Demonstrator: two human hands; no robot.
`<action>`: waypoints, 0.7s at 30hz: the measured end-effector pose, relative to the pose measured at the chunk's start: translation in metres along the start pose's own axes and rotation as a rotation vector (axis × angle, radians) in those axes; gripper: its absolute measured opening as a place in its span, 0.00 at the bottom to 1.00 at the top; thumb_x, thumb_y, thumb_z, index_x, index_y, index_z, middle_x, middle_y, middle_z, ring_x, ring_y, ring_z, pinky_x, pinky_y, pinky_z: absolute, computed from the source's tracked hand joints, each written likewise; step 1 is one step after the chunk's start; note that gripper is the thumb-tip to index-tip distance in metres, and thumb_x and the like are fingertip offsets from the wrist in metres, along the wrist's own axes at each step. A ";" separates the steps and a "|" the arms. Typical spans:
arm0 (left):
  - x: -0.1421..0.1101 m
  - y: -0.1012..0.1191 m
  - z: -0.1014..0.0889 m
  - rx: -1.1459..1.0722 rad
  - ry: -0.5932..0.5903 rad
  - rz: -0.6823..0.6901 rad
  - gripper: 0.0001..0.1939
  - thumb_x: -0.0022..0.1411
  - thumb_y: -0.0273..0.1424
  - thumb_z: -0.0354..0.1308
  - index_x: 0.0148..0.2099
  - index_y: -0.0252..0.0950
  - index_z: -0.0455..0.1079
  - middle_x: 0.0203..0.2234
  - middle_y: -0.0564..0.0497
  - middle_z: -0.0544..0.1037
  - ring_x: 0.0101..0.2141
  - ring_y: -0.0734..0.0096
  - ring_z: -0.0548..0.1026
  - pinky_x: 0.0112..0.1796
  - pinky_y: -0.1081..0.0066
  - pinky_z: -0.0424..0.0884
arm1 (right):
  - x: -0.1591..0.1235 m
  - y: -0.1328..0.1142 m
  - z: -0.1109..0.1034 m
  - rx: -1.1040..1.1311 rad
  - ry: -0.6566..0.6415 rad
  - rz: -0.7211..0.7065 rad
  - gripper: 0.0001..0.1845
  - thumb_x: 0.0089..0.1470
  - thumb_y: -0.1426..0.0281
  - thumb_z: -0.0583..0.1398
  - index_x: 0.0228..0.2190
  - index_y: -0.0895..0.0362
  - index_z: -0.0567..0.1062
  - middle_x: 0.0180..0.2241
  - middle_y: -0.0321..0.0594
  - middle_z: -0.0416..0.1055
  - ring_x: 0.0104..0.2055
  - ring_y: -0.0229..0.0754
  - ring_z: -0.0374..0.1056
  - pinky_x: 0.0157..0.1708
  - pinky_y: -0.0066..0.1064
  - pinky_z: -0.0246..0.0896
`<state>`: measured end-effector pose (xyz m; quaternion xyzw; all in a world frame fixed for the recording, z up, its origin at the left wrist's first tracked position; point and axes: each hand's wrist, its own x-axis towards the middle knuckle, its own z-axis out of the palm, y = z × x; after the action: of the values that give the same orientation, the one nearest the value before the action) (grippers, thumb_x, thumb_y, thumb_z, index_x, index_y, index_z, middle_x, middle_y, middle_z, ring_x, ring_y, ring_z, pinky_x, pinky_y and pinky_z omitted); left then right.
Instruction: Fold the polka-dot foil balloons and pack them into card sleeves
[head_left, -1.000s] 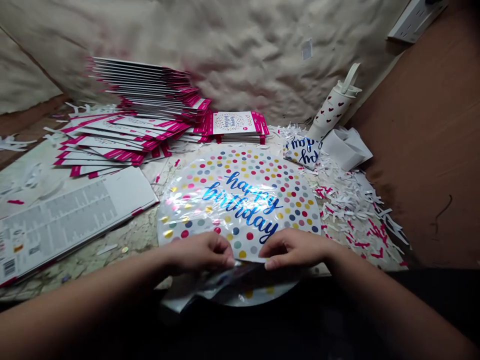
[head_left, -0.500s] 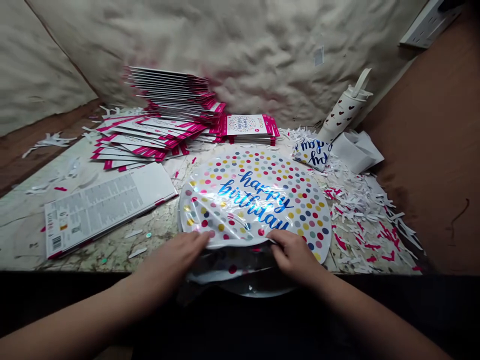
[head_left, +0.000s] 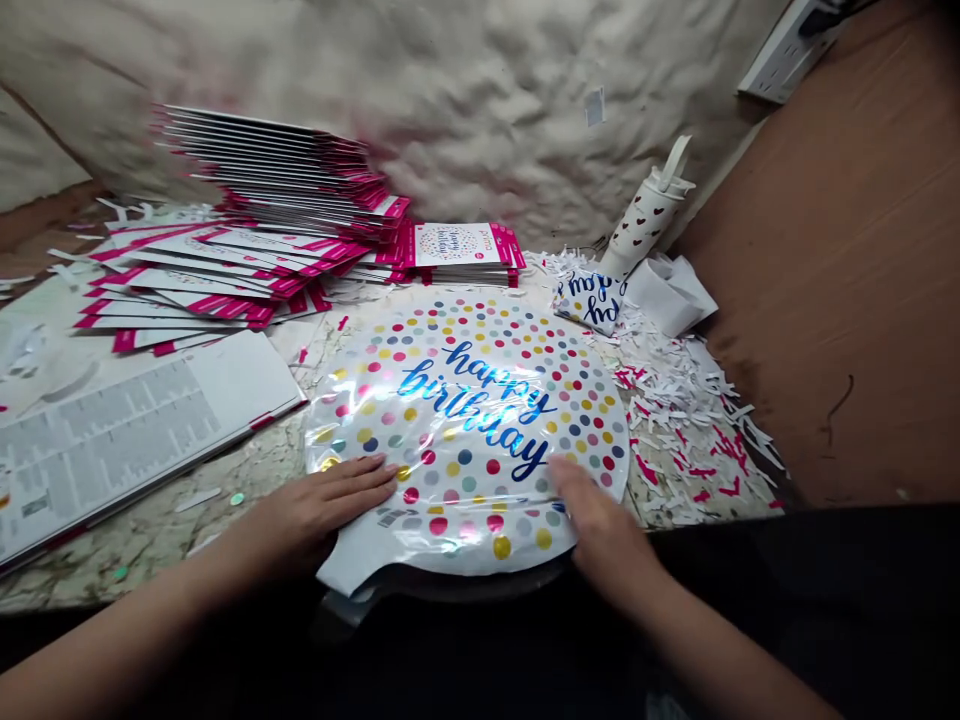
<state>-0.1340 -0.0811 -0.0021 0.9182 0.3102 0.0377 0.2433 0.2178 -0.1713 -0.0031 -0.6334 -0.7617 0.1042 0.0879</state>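
Note:
A flat round foil balloon (head_left: pixel 480 400), white with coloured dots and blue "happy birthday" lettering, lies on top of a stack of like balloons at the table's near edge. My left hand (head_left: pixel 322 505) rests flat on its lower left rim, fingers stretched out. My right hand (head_left: pixel 596 525) lies flat on its lower right rim, fingers extended. Neither hand grips anything.
Piles of pink-edged cardboard packs (head_left: pixel 247 230) fill the back left, and one white printed card (head_left: pixel 127 425) lies at the left. A folded balloon (head_left: pixel 592 298), a heart-patterned bottle (head_left: pixel 645 215) and paper shreds (head_left: pixel 690 410) sit at the right. A brown surface (head_left: pixel 847 280) stands on the right side.
The near edge of the top balloon, lifted and pinched by both hands before, now lies flat. Both hands have opened and spread onto its surface.

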 end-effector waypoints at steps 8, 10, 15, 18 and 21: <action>-0.006 -0.019 -0.026 0.068 0.069 -0.086 0.31 0.50 0.27 0.52 0.58 0.45 0.61 0.58 0.52 0.59 0.58 0.54 0.57 0.57 0.57 0.53 | 0.018 0.079 -0.031 0.232 -0.141 -0.183 0.31 0.47 0.81 0.49 0.53 0.52 0.65 0.58 0.39 0.57 0.61 0.43 0.50 0.60 0.45 0.46; -0.001 -0.028 -0.039 -0.020 0.047 -0.139 0.25 0.52 0.28 0.52 0.54 0.45 0.67 0.56 0.53 0.65 0.55 0.55 0.63 0.56 0.59 0.55 | 0.031 0.087 -0.040 0.413 -0.195 -0.101 0.21 0.51 0.76 0.51 0.46 0.53 0.72 0.54 0.41 0.64 0.57 0.44 0.58 0.57 0.43 0.51; 0.041 -0.047 -0.075 -0.182 0.228 -0.590 0.19 0.61 0.40 0.43 0.37 0.34 0.71 0.29 0.52 0.77 0.33 0.62 0.75 0.34 0.72 0.69 | 0.104 0.103 -0.061 0.739 -0.158 0.247 0.12 0.51 0.60 0.54 0.30 0.56 0.69 0.29 0.36 0.70 0.32 0.39 0.67 0.33 0.31 0.63; 0.070 -0.046 -0.083 -0.023 0.336 -0.763 0.18 0.59 0.43 0.47 0.36 0.34 0.68 0.26 0.47 0.74 0.32 0.55 0.73 0.34 0.66 0.68 | 0.149 0.104 -0.066 0.766 -0.173 0.313 0.15 0.47 0.56 0.57 0.24 0.56 0.65 0.21 0.30 0.62 0.23 0.33 0.58 0.23 0.25 0.54; 0.080 -0.022 -0.071 0.179 0.468 -0.604 0.21 0.58 0.41 0.49 0.49 0.34 0.65 0.43 0.38 0.72 0.48 0.45 0.66 0.48 0.53 0.59 | 0.169 0.102 -0.067 0.767 -0.272 0.344 0.20 0.42 0.55 0.61 0.20 0.56 0.61 0.17 0.27 0.56 0.18 0.30 0.52 0.17 0.23 0.47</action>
<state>-0.0974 0.0116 0.0436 0.7698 0.6156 0.1457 0.0848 0.3009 0.0161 0.0341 -0.6531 -0.5560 0.4749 0.1969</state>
